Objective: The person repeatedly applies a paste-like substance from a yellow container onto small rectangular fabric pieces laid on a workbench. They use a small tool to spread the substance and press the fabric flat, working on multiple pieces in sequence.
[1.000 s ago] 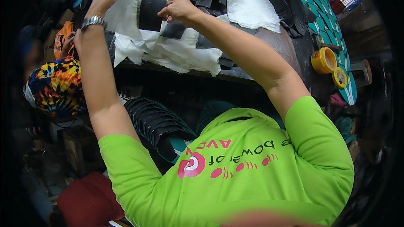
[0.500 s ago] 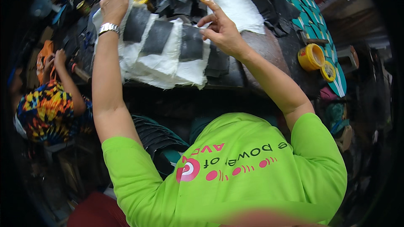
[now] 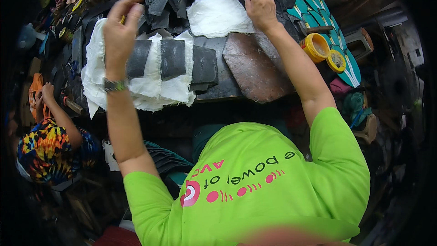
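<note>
My left hand [image 3: 122,32], a band at its wrist, is raised over the left part of overlapping white cloth pieces [image 3: 175,91]. Its fingers are bent and slightly blurred, the thumb is apart, and nothing shows in them. Black rectangular pieces [image 3: 173,58] lie on these cloths, partly hidden by my left forearm. Further to the right, my right hand [image 3: 261,9] reaches to the right edge of a separate white cloth [image 3: 218,13]. Its index finger is stretched out, with a yellowish coating at the tip; the other fingers are partly hidden.
Black sheet scraps [image 3: 166,0] are heaped at the back. A brown board [image 3: 255,68] lies on the table. To the right stand a yellow tub [image 3: 315,48] and its lid [image 3: 336,61], beside rows of green sole-shaped pieces [image 3: 314,9]. Another person [image 3: 50,150] sits at the left.
My right hand has moved from the cloths with the black pieces out to the separate white cloth. My left hand has drawn nearer, over the pieces. The whole view has shifted.
</note>
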A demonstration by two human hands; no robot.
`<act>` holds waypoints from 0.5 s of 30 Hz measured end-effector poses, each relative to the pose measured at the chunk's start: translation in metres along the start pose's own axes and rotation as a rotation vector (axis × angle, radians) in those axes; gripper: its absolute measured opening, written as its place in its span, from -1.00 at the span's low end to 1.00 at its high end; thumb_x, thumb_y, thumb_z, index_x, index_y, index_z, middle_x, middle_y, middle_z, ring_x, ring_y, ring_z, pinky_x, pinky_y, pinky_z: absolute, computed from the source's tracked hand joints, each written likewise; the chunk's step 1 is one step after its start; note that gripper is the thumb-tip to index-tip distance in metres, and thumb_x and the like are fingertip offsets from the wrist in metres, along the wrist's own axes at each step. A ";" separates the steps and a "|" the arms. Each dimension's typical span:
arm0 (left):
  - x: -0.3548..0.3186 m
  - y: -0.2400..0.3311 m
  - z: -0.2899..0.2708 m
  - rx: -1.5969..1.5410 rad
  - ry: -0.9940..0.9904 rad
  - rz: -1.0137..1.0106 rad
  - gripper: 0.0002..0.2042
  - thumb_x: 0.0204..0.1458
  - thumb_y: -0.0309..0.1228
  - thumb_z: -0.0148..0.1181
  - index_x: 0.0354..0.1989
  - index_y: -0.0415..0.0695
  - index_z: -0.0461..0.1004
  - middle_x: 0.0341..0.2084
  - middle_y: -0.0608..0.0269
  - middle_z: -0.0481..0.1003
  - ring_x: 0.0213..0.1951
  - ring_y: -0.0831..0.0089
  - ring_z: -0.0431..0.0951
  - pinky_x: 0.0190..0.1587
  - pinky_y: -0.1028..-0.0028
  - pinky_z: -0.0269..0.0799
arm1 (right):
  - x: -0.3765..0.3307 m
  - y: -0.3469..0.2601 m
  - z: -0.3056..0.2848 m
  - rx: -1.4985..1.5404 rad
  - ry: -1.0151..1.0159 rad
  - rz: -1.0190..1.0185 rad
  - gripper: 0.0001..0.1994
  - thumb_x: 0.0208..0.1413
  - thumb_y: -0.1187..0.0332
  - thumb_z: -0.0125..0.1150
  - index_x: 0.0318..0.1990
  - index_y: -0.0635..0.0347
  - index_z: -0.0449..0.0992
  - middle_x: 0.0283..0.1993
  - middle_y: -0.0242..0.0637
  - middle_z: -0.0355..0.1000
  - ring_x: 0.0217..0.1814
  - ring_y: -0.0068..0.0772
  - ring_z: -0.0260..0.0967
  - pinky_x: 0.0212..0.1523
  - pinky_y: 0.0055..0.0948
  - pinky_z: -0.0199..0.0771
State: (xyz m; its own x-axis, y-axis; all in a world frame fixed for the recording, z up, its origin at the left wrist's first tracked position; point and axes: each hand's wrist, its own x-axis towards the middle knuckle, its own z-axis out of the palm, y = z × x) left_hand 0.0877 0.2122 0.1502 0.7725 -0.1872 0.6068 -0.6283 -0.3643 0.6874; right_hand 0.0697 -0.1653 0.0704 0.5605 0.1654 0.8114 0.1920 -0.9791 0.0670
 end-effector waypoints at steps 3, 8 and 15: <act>-0.050 0.038 0.048 -0.107 -0.199 0.091 -0.80 0.12 -0.44 0.28 -0.08 -0.15 0.61 -0.25 0.20 0.62 -0.20 0.45 0.62 -0.10 0.50 0.50 | 0.017 0.006 0.008 0.000 -0.185 0.130 -0.20 0.01 0.58 0.19 0.46 0.04 0.07 -0.22 -0.08 0.50 -0.17 -0.08 0.50 -0.15 -0.18 0.52; -0.097 0.068 0.113 -0.126 -0.283 0.013 -0.65 0.02 -0.48 0.35 0.02 -0.19 0.54 -0.16 0.11 0.55 -0.09 0.31 0.57 -0.01 0.40 0.45 | 0.023 -0.014 0.000 0.381 0.026 0.124 -0.29 0.00 0.58 0.12 0.39 -0.03 0.21 -0.42 -0.14 0.47 -0.40 -0.14 0.48 -0.35 -0.14 0.48; -0.076 0.074 0.169 0.359 0.113 0.309 -0.26 -0.10 -0.03 0.45 0.27 -0.04 0.35 0.06 0.07 0.43 0.18 0.16 0.37 0.23 0.11 0.18 | 0.026 -0.044 -0.082 1.398 -0.002 0.730 -0.19 0.03 0.66 0.23 0.44 0.02 0.06 -0.41 -0.40 0.40 -0.42 -0.59 0.41 -0.42 -0.55 0.48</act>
State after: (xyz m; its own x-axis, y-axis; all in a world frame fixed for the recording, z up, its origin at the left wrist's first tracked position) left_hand -0.0021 0.0448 0.0876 0.5274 -0.2429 0.8141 -0.7398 -0.6025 0.2995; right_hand 0.0094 -0.1273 0.1361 0.8620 -0.2732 0.4271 0.4523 0.0338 -0.8912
